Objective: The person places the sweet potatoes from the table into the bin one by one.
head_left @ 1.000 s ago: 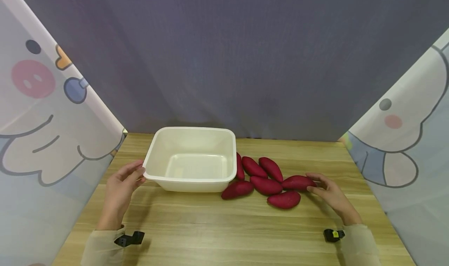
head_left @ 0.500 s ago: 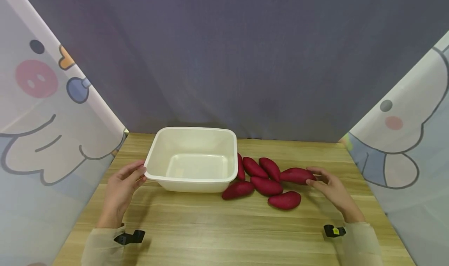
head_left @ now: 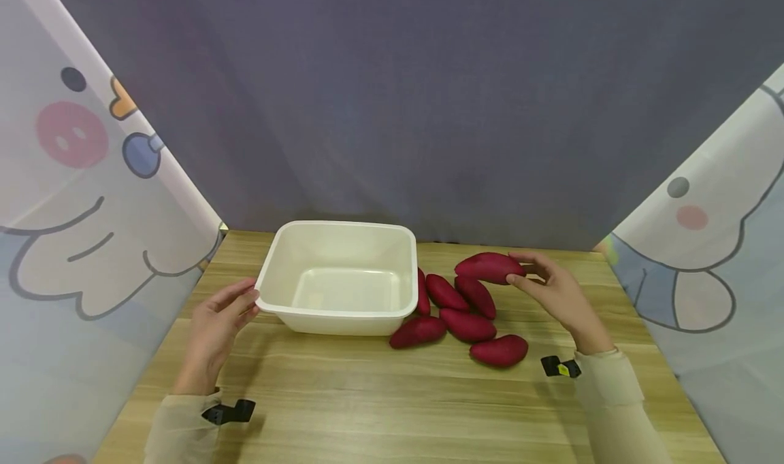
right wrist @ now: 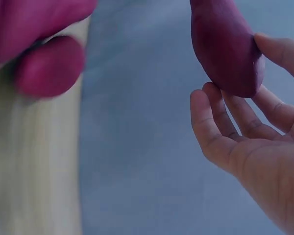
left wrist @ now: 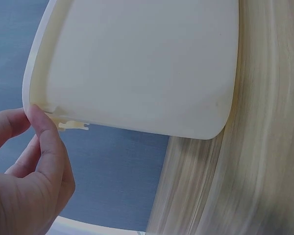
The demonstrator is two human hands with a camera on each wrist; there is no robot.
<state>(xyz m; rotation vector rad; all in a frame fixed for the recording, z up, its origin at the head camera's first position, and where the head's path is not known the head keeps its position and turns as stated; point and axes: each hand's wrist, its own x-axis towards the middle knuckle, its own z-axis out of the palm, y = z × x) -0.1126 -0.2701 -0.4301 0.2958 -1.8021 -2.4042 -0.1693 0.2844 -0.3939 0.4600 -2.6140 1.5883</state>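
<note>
A cream plastic basin [head_left: 346,323] stands on the wooden table, and nothing lies inside it. At its left rim my left hand [head_left: 216,328] pinches the edge between thumb and fingers; the left wrist view shows the same pinch at the basin's corner [left wrist: 137,73]. My right hand [head_left: 554,297] holds one end of a dark red sweet potato [head_left: 488,268] between thumb and fingers, raised above the others. In the right wrist view this sweet potato [right wrist: 225,49] hangs over the fingertips, well apart from the ones on the table.
Several more sweet potatoes [head_left: 467,325] lie just right of the basin, one partly hidden behind its wall. A grey curtain [head_left: 392,110] rises behind the table [head_left: 367,409]. Printed cloth panels [head_left: 692,280] flank both sides.
My right hand has lifted the rightmost sweet potato off the table and carried it up and leftward, over the group. My left hand stays at the basin's rim.
</note>
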